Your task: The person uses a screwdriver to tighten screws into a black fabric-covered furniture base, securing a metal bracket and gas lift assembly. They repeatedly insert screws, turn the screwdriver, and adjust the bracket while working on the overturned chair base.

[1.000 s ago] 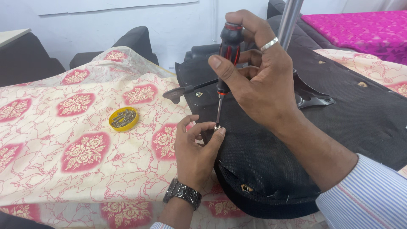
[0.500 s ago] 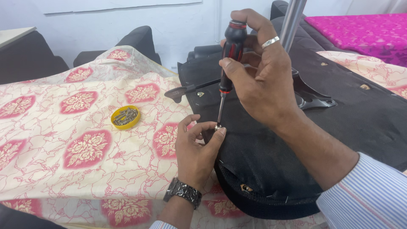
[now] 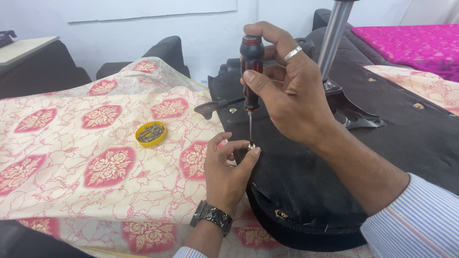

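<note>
The right hand [image 3: 287, 93] is wrapped around the black and red handle of a screwdriver [image 3: 251, 76], holding it upright with the thumb pressed against the handle's side and a ring on one finger. The thin shaft runs straight down to a small screw [image 3: 251, 145] at the edge of an upturned black chair seat [image 3: 334, 172]. The left hand [image 3: 227, 174], with a metal watch [image 3: 211, 217] at the wrist, pinches thumb and forefinger together around the screw at the tip, though whether they actually clamp it or only steady it is hard to tell. The seat lies on a cream cloth with red flower patterns [image 3: 95, 143]. A small yellow lid [image 3: 150, 134] holding more screws sits on that cloth, well apart to the left. A shiny metal post [image 3: 332, 40] rises from the seat's underside just behind the right hand.
</note>
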